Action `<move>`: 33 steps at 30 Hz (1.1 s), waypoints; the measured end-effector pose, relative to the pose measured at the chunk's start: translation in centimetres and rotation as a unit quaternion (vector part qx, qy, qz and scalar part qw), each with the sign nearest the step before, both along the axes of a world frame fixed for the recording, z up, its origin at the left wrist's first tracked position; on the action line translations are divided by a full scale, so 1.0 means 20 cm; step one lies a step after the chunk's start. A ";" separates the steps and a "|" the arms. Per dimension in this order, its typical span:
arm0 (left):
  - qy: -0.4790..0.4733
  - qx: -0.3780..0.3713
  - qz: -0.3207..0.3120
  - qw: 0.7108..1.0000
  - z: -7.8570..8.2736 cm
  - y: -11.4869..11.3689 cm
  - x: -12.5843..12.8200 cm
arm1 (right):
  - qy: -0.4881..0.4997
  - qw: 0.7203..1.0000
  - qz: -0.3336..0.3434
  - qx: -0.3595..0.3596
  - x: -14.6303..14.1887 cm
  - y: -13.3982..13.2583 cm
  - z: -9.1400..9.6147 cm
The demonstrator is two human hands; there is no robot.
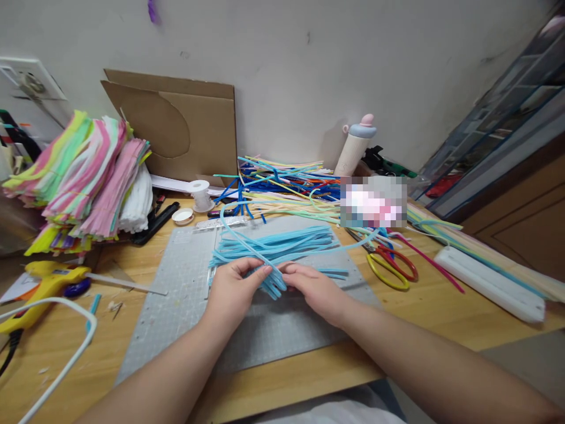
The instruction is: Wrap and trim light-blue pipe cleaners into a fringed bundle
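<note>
Between my two hands is a small bunch of light blue pipe cleaners, their near ends showing below the fingers. My left hand pinches the bunch from the left, thumb on top. At its right side, the fingers of my right hand are closed on it too. Two long strands run out of the bunch, one curving up to the left, one stretching right. Behind the hands a pile of blue pipe cleaners lies on the grey cutting mat.
A yellow glue gun and bundled pastel pipe cleaners sit at left. Scissors with red and yellow handles and a white power strip lie at right. Behind stand cardboard, a white spool and a bottle.
</note>
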State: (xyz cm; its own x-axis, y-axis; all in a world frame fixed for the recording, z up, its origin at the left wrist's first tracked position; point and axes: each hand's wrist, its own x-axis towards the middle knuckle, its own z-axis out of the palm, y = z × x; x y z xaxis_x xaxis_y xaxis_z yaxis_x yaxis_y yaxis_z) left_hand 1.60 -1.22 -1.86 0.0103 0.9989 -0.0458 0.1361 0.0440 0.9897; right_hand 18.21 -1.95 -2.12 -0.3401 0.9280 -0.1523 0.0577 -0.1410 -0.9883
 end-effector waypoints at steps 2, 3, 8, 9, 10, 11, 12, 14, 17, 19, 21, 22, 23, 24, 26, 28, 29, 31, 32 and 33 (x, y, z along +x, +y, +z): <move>0.005 0.005 -0.006 1.000 0.00 0.00 0.00 | -0.058 0.994 0.013 0.090 0.00 -0.01 0.00; 0.010 0.007 -0.006 1.000 -0.01 0.00 0.00 | -0.074 0.991 0.024 0.113 0.00 -0.02 -0.01; 0.011 -0.008 -0.016 1.000 0.00 -0.01 0.00 | 0.044 0.990 0.110 -0.077 -0.02 -0.03 -0.04; 0.016 -0.011 -0.014 1.000 0.01 -0.01 0.00 | 0.072 0.982 0.121 -0.129 -0.03 -0.03 -0.05; 0.024 -0.012 -0.010 1.000 0.01 -0.01 0.01 | 0.087 0.975 0.123 -0.163 -0.03 -0.02 -0.06; 0.031 -0.010 -0.005 0.999 0.01 -0.01 0.01 | 0.091 0.972 0.120 -0.180 -0.03 -0.02 -0.06; 0.037 -0.007 -0.003 0.999 0.01 -0.01 0.01 | 0.090 0.972 0.115 -0.185 -0.04 -0.02 -0.07; 0.048 -0.002 -0.006 0.999 0.02 -0.02 0.01 | 0.086 0.972 0.107 -0.190 -0.04 -0.02 -0.07; 0.066 -0.004 -0.042 0.997 0.03 -0.01 0.00 | 0.084 0.970 0.111 -0.201 -0.03 -0.01 -0.07; 0.080 -0.006 -0.091 0.993 0.04 -0.01 -0.02 | 0.080 0.970 0.115 -0.201 -0.03 -0.01 -0.07; 0.104 -0.003 -0.144 0.984 0.06 0.00 -0.04 | 0.072 0.971 0.117 -0.195 -0.03 -0.01 -0.07; 0.115 0.000 -0.163 0.980 0.06 0.00 -0.05 | 0.066 0.972 0.119 -0.193 -0.02 -0.01 -0.07; 0.123 0.001 -0.178 0.976 0.07 0.01 -0.05 | 0.059 0.972 0.121 -0.191 -0.02 -0.01 -0.06; 0.126 0.001 -0.189 0.974 0.07 0.01 -0.06 | 0.053 0.972 0.124 -0.191 -0.02 -0.01 -0.06; 0.131 -0.004 -0.206 0.970 0.08 0.01 -0.07 | 0.049 0.970 0.132 -0.197 -0.01 -0.01 -0.05; 0.143 -0.004 -0.224 0.964 0.09 0.02 -0.08 | 0.059 0.966 0.143 -0.209 0.00 -0.01 -0.03; 0.150 -0.001 -0.230 0.961 0.09 0.02 -0.09 | 0.067 0.963 0.148 -0.215 0.00 -0.01 -0.02; 0.146 0.005 -0.235 0.961 0.09 0.02 -0.09 | 0.088 0.958 0.158 -0.222 0.01 -0.01 -0.01; 0.135 0.002 -0.232 0.963 0.09 0.02 -0.09 | 0.099 0.956 0.162 -0.224 0.02 -0.01 0.00; 0.121 -0.005 -0.227 0.966 0.09 0.03 -0.08 | 0.108 0.954 0.166 -0.224 0.02 -0.01 0.00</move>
